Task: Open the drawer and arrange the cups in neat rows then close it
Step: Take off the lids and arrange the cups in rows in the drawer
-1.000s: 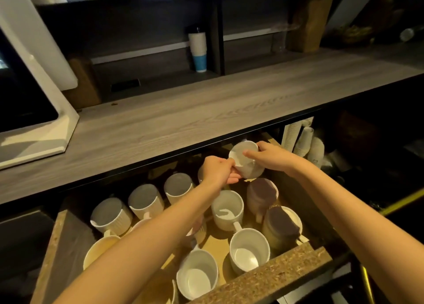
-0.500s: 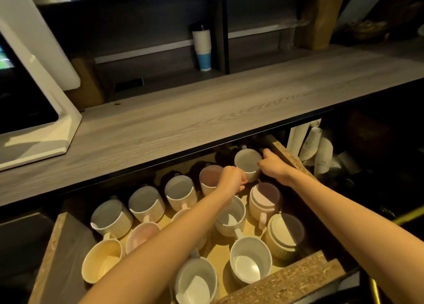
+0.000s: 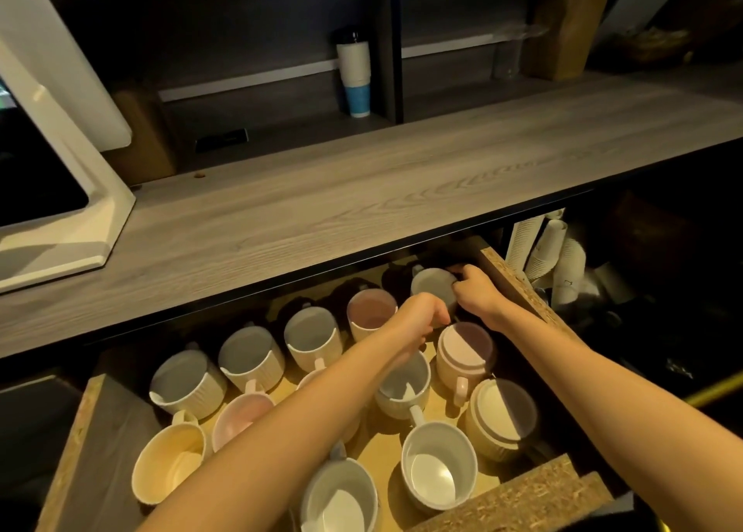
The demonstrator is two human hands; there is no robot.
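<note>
The wooden drawer (image 3: 518,282) stands pulled out under the counter, filled with several ceramic mugs in white, cream and pink. My right hand (image 3: 474,294) grips the rim of a white mug (image 3: 432,284) set down at the drawer's back right corner. My left hand (image 3: 418,318) hovers just in front of it with curled fingers, above a white mug (image 3: 402,387); whether it holds anything is hidden. A back row of mugs (image 3: 309,330) runs leftward from there, ending at a ribbed white mug (image 3: 185,383). Nearer mugs (image 3: 438,463) sit loosely.
The grey wood counter (image 3: 362,194) overhangs the drawer's rear. A white machine (image 3: 52,137) stands at the left. A stack of paper cups (image 3: 356,75) sits on the shelf behind. More stacked paper cups (image 3: 551,250) lean right of the drawer. The drawer front (image 3: 522,499) is chipboard.
The white mug, held up in both hands a second ago, has been lowered into the back right corner. My left hand has come off it and drawn back slightly.
</note>
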